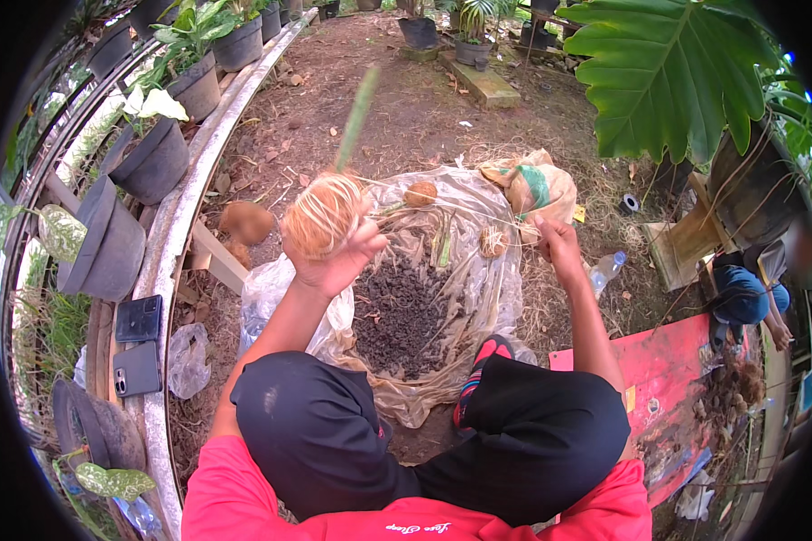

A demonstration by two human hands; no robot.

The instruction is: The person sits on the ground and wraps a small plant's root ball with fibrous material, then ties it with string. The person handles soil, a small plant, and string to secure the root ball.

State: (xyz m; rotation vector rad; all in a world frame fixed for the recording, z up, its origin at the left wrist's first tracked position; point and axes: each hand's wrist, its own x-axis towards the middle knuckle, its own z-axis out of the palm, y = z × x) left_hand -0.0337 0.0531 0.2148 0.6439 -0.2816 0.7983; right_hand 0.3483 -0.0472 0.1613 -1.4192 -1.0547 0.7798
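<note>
My left hand [335, 260] holds up a ball of brown fibre [323, 215] wound with pale string, and a long green leaf [358, 115] rises from its top. A pale strand [446, 205] runs from the ball to my right hand [556, 245], whose closed fingers grip it. Below and between the hands, dark crumbly soil [402, 318] lies on a spread plastic sheet [477, 324]. Two smaller fibre balls rest about the sheet, one [421, 194] at its far part and a string-wound one [493, 241] near my right hand. Cut green stem pieces [444, 242] lie between them.
A tan sack [545, 186] stands beyond my right hand, with a plastic bottle [607, 269] nearer. Brown husks [246, 222] lie at left. Two phones [138, 318] rest on the shelf [162, 270] among potted plants. Another person [744, 294] sits at right beside a red board [656, 385].
</note>
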